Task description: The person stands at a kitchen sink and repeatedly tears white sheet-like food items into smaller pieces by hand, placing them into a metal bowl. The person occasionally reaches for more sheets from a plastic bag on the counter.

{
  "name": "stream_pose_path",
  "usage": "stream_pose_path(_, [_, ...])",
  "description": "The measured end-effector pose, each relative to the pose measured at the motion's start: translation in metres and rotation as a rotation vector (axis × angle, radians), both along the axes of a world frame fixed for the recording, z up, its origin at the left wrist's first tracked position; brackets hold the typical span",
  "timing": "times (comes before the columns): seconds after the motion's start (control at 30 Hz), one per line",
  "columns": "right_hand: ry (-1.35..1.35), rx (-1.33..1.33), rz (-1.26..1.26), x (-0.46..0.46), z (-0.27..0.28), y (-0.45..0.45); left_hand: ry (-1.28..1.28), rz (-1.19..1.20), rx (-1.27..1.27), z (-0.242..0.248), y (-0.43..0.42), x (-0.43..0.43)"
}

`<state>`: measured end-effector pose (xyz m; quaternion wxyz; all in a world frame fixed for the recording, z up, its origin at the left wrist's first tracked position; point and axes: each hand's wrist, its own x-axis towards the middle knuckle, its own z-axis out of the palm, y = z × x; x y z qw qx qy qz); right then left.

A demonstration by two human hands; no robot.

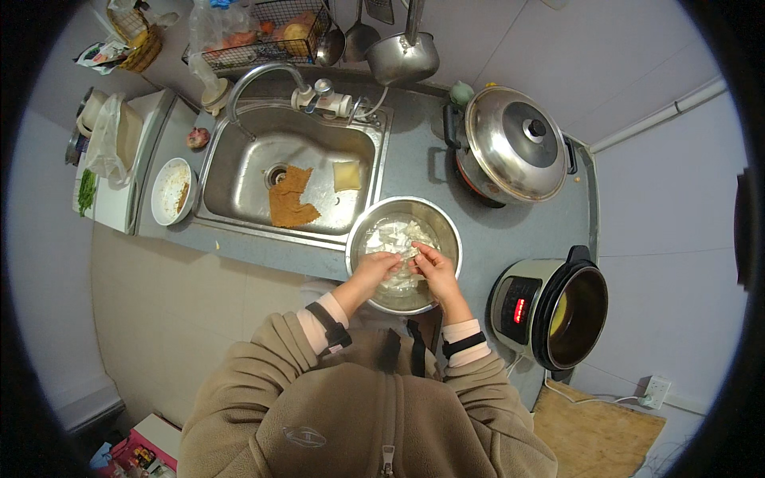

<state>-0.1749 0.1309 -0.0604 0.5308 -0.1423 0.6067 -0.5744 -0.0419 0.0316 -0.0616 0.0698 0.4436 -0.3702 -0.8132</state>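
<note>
A stainless steel bowl [457, 245] stands at the counter's front edge, partly over the sink's right corner. Clear water and several whitish food pieces [388, 234] lie in it; their exact kind is hard to tell. Both hands are above the bowl, fingertips close together. My right hand [437, 273] pinches a small pale piece [412, 252] between thumb and fingers. Beside it, my left hand [375, 270] has its thumb and fingers bent together, and whether they grip the same piece is hidden.
Left of the bowl, the steel sink [239, 179] holds a brown cloth [291, 200] and a yellow sponge [346, 176]. A lidded pot [517, 149] stands behind right, an open electric pressure cooker [532, 310] to the right. A white bowl [173, 191] with residue and an onion [198, 138] sit left.
</note>
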Motion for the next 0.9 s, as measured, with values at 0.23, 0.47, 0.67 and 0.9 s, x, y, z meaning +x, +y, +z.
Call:
stream_pose_path(0.23, [-0.038, -0.025, 0.012, -0.003, 0.004, 0.005, -0.034, -0.098, 0.188, 0.013, 0.002, 0.004])
stream_pose_path(0.47, [-0.245, -0.027, 0.023, -0.011, 0.006, 0.005, 0.144, -0.165, 0.044, 0.012, 0.006, 0.006])
stream_pose_path(0.67, [-0.385, -0.057, -0.03, -0.012, 0.006, 0.005, 0.151, -0.168, 0.01, 0.009, 0.009, 0.006])
stream_pose_path(0.9, [0.435, 0.325, 0.311, -0.018, -0.022, 0.005, -0.221, -0.307, -0.804, -0.015, 0.003, 0.026])
